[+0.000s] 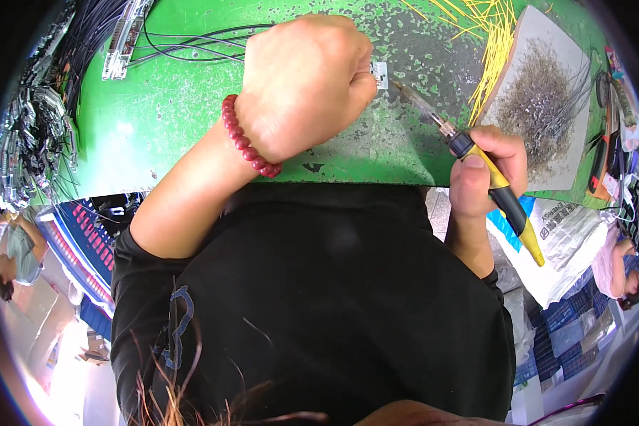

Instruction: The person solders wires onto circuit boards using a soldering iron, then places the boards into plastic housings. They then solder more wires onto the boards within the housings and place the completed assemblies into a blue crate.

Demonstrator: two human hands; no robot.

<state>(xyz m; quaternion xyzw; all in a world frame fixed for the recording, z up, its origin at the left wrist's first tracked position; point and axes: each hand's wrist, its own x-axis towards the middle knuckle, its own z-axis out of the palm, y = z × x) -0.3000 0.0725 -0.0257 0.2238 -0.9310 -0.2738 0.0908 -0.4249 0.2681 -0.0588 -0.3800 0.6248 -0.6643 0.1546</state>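
My left hand (309,82), with a red bead bracelet at the wrist, is closed over the green work surface. Its fingers pinch a small whitish part (380,75), most of which the hand hides. Black wires (199,46) run in behind the hand from the left. A yellow and black soldering iron (500,181) is gripped in my right hand (488,167), its thumb and fingers wrapped round the handle. The iron's tip points up and left, close to the right side of the small part; I cannot tell whether they touch.
Yellow wires (491,60) lie at the back right, beside a grey board (547,106) heaped with dark scraps. Clear-cased parts on black wires are piled at the left (32,135). Pliers (605,145) lie at the far right. Two other people sit at the picture's sides.
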